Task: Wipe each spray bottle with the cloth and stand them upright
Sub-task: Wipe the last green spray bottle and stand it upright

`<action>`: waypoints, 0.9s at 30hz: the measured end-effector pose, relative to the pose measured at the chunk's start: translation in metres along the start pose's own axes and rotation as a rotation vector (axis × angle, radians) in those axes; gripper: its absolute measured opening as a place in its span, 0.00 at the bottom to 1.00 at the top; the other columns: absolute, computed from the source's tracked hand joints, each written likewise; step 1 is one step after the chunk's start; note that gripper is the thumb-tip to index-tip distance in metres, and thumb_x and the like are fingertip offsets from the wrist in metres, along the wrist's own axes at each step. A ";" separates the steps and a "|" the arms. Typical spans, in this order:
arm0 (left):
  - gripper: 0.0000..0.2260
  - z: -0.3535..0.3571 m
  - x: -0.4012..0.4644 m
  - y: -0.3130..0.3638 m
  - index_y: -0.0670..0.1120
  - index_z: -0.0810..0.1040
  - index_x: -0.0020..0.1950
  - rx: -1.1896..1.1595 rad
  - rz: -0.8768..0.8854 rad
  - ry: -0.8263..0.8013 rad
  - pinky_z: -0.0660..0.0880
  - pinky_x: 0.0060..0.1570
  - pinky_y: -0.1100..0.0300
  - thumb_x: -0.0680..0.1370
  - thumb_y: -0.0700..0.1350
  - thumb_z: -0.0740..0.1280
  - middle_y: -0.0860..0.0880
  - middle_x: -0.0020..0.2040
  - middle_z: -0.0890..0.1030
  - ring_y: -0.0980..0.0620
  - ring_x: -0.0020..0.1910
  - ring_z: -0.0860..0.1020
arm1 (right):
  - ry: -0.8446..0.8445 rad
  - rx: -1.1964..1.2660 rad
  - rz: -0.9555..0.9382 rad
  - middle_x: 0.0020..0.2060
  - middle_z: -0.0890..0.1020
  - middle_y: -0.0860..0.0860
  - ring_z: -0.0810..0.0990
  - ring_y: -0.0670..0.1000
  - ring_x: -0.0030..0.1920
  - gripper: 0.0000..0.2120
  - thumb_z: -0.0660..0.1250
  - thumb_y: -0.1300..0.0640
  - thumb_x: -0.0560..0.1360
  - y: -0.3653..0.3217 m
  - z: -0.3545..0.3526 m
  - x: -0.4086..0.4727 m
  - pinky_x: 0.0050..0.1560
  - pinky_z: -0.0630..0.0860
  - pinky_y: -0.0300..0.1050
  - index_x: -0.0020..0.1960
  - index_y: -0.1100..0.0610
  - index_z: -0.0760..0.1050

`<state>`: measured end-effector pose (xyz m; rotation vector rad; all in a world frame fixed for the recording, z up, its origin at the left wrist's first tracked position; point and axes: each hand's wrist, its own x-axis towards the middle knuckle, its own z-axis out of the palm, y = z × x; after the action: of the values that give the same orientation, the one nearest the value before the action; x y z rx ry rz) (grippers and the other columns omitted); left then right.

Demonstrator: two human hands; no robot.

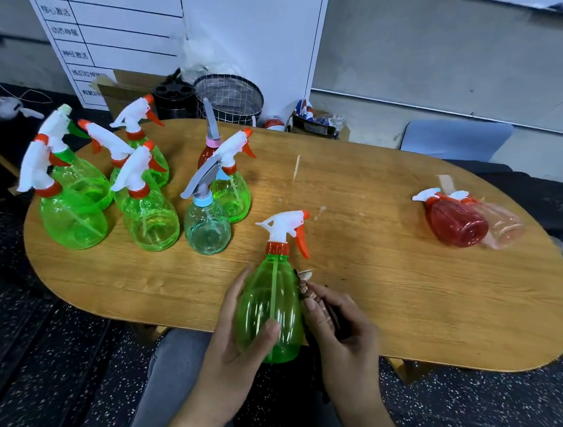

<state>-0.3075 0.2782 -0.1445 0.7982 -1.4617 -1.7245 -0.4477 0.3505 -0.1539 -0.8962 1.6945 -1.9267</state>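
At the tabletop's (403, 294) near edge, the left hand (243, 340) grips an upright green spray bottle (271, 308); the right hand (341, 332) presses a bunched cloth (304, 286) against its side.

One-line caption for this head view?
Left hand holds a green bottle while right hand wipes it with a cloth; two bottles lie unwiped.

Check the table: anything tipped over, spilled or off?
Two bottles lie on their sides at the table's far right: a red spray bottle and a pale pink bottle beside it. The cluster at left stands upright. No spill visible. The left hand holds a green bottle; the right hand presses a cloth to it.
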 end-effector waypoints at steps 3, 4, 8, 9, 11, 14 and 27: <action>0.40 -0.004 0.002 -0.005 0.62 0.66 0.81 0.005 0.040 -0.004 0.72 0.72 0.63 0.72 0.71 0.74 0.68 0.77 0.72 0.64 0.78 0.69 | 0.047 0.101 0.103 0.54 0.88 0.54 0.86 0.58 0.59 0.12 0.76 0.53 0.77 0.005 -0.002 0.002 0.65 0.79 0.63 0.59 0.56 0.86; 0.37 -0.006 0.004 -0.005 0.65 0.67 0.80 0.003 0.011 -0.005 0.69 0.77 0.53 0.73 0.71 0.72 0.65 0.79 0.70 0.59 0.80 0.67 | 0.050 0.116 0.126 0.55 0.88 0.55 0.86 0.58 0.60 0.12 0.75 0.54 0.77 0.007 -0.002 0.002 0.67 0.78 0.65 0.59 0.56 0.86; 0.30 -0.009 0.006 -0.010 0.68 0.72 0.76 -0.104 -0.065 -0.003 0.63 0.78 0.31 0.74 0.67 0.73 0.51 0.80 0.73 0.44 0.80 0.70 | 0.042 0.055 0.114 0.55 0.88 0.55 0.86 0.58 0.60 0.13 0.74 0.52 0.77 0.010 0.001 -0.002 0.66 0.78 0.64 0.60 0.56 0.86; 0.32 -0.008 0.006 -0.010 0.68 0.73 0.76 -0.099 -0.065 0.001 0.64 0.78 0.32 0.72 0.69 0.74 0.51 0.80 0.73 0.45 0.80 0.71 | 0.038 0.046 0.107 0.55 0.88 0.55 0.86 0.58 0.59 0.13 0.74 0.52 0.77 0.010 0.001 -0.002 0.65 0.79 0.64 0.59 0.55 0.86; 0.38 -0.007 0.005 -0.012 0.68 0.70 0.77 -0.039 -0.040 0.011 0.66 0.78 0.36 0.69 0.75 0.74 0.57 0.80 0.72 0.50 0.80 0.70 | 0.027 0.025 0.095 0.54 0.88 0.54 0.86 0.58 0.58 0.11 0.74 0.53 0.78 0.010 -0.001 -0.003 0.62 0.80 0.62 0.59 0.54 0.86; 0.43 -0.006 0.001 -0.009 0.66 0.68 0.79 0.033 0.006 -0.011 0.73 0.74 0.51 0.67 0.67 0.81 0.59 0.77 0.74 0.54 0.77 0.73 | 0.001 -0.006 0.089 0.53 0.88 0.53 0.87 0.54 0.56 0.09 0.74 0.55 0.79 0.007 -0.002 -0.003 0.60 0.81 0.56 0.58 0.54 0.87; 0.39 0.003 -0.005 -0.008 0.47 0.68 0.80 0.137 0.064 0.021 0.73 0.66 0.69 0.70 0.37 0.78 0.62 0.72 0.78 0.60 0.72 0.77 | -0.192 -0.587 -0.368 0.52 0.85 0.45 0.84 0.45 0.55 0.11 0.74 0.49 0.79 -0.052 0.001 0.057 0.58 0.80 0.47 0.60 0.48 0.86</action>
<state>-0.3087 0.2845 -0.1521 0.8285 -1.5871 -1.5775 -0.4821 0.3192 -0.0916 -1.6484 2.1247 -1.4775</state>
